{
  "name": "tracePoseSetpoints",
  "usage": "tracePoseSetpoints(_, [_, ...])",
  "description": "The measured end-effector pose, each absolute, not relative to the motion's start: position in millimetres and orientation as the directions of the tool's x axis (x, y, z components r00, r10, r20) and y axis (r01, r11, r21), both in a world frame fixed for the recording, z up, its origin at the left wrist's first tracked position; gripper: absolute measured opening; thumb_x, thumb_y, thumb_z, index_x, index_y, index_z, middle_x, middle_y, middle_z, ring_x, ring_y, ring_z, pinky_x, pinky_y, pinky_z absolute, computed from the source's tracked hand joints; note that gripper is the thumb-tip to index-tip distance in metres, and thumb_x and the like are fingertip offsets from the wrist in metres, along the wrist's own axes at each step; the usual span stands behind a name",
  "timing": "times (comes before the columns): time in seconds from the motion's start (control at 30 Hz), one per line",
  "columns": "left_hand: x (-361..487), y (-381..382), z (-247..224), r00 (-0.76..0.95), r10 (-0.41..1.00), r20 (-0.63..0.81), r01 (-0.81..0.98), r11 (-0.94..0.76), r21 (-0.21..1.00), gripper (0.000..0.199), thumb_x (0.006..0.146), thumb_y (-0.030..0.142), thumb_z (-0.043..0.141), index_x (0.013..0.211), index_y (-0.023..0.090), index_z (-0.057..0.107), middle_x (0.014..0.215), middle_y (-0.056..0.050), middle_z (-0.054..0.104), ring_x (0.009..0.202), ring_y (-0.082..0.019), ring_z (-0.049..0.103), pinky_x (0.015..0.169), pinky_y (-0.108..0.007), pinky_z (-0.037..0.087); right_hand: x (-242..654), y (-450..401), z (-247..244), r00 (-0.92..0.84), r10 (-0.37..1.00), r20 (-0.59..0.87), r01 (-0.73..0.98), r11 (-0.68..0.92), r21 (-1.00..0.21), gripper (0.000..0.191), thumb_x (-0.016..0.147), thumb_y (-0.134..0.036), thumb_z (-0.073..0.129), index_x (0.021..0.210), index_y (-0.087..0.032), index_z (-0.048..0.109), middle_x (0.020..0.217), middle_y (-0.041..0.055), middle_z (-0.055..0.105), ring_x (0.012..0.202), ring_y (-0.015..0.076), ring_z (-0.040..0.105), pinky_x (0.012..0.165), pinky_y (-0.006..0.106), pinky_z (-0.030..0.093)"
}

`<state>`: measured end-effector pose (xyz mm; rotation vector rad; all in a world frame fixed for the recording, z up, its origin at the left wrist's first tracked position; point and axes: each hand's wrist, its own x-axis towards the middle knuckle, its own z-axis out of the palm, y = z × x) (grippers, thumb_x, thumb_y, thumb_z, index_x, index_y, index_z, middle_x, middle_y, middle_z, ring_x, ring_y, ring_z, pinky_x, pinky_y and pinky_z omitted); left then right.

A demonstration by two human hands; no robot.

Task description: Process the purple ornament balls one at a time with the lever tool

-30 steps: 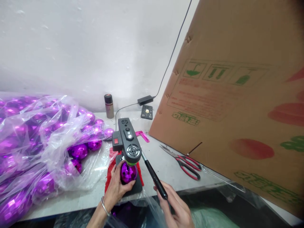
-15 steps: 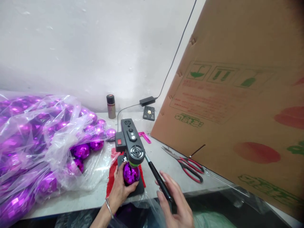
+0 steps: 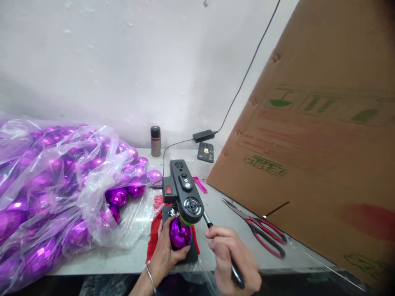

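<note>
A shiny purple faceted ball (image 3: 180, 233) sits under the head of a small black press machine (image 3: 187, 193). My left hand (image 3: 167, 246), with a bracelet on its wrist, is wrapped around the ball's left and front sides. To the right, my right hand (image 3: 234, 259) is closed around the black grip of the machine's lever handle (image 3: 237, 275); part of the grip is hidden by the fingers. Beneath the machine's base lies a red cloth (image 3: 152, 243).
A clear plastic bag (image 3: 92, 193) of purple balls covers the left of the table. Scissors (image 3: 262, 230) lie at the right against a large cardboard box (image 3: 308, 172). Behind the machine stand a small bottle (image 3: 156, 142), a power adapter (image 3: 203, 135) and a dark card (image 3: 205, 152).
My right hand has closed from loose, spread fingers onto the lever handle. The left hand stays on the ball. The whole view has shifted, so things appear further right.
</note>
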<state>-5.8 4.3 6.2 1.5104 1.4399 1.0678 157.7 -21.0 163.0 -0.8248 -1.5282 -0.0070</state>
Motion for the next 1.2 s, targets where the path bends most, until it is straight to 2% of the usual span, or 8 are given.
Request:
tracePoseSetpoints(0.1, [-7, 4, 9, 0.006, 0.998, 0.060, 0.341, -0.059, 0.938, 0.091, 0.064, 0.032, 0.092, 0.148, 0.016, 0.062, 0.154, -0.021, 0.066, 0.150, -0.048, 0.058, 0.132, -0.072, 0.040, 146, -21, 153, 0.228, 0.516, 0.826, 0.442, 0.701, -0.560, 0.034, 0.112, -0.015, 0.050, 0.080, -0.023, 0.057, 0.070, -0.0011, 0.065, 0.057, 0.0142, 0.065, 0.055, 0.027, 0.046])
tracePoseSetpoints(0.23, [-9, 3, 11, 0.036, 0.998, 0.056, 0.331, -0.065, 0.941, 0.090, 0.067, 0.034, 0.093, 0.149, 0.018, 0.061, 0.154, -0.020, 0.066, 0.151, -0.048, 0.058, 0.134, -0.072, 0.038, 135, -18, 147, 0.335, 0.470, 0.817, 0.428, 0.696, -0.576, 0.042, 0.116, -0.024, 0.048, 0.075, -0.025, 0.051, 0.064, -0.0030, 0.059, 0.052, 0.0129, 0.058, 0.054, 0.028, 0.042])
tracePoseSetpoints(0.4, [-9, 2, 11, 0.030, 0.998, 0.050, 0.350, -0.057, 0.935, 0.092, 0.065, 0.036, 0.094, 0.149, 0.015, 0.061, 0.153, -0.022, 0.067, 0.152, -0.050, 0.056, 0.133, -0.074, 0.038, 135, -17, 145, 0.349, 0.453, 0.821, 0.450, 0.687, -0.570, 0.045, 0.116, -0.026, 0.050, 0.071, -0.025, 0.052, 0.063, -0.0023, 0.058, 0.052, 0.0132, 0.057, 0.055, 0.028, 0.043])
tracePoseSetpoints(0.6, [-8, 3, 11, 0.009, 0.997, 0.079, 0.390, -0.076, 0.918, 0.090, 0.063, 0.034, 0.095, 0.146, 0.018, 0.065, 0.148, -0.019, 0.071, 0.147, -0.049, 0.061, 0.130, -0.074, 0.041, 138, -20, 139, 0.328, 0.497, 0.803, 0.416, 0.688, -0.595, 0.042, 0.115, -0.027, 0.051, 0.073, -0.025, 0.055, 0.066, -0.0007, 0.062, 0.055, 0.0145, 0.060, 0.056, 0.029, 0.045])
tracePoseSetpoints(0.87, [-5, 4, 6, -0.011, 0.996, 0.093, 0.368, -0.082, 0.926, 0.090, 0.063, 0.036, 0.093, 0.146, 0.016, 0.063, 0.146, -0.021, 0.071, 0.142, -0.048, 0.064, 0.126, -0.074, 0.046, 139, -20, 134, 0.334, 0.500, 0.799, 0.427, 0.675, -0.601, 0.045, 0.116, -0.028, 0.050, 0.072, -0.025, 0.054, 0.066, -0.0009, 0.061, 0.055, 0.0140, 0.059, 0.056, 0.028, 0.044])
tracePoseSetpoints(1.2, [-4, 4, 11, 0.020, 0.995, 0.093, 0.387, -0.094, 0.917, 0.086, 0.066, 0.030, 0.090, 0.146, 0.016, 0.062, 0.149, -0.021, 0.070, 0.145, -0.048, 0.062, 0.131, -0.077, 0.038, 130, -20, 146, 0.379, 0.506, 0.775, 0.328, 0.710, -0.624, 0.043, 0.117, -0.026, 0.048, 0.074, -0.024, 0.053, 0.067, -0.0036, 0.057, 0.060, 0.0121, 0.058, 0.057, 0.027, 0.042])
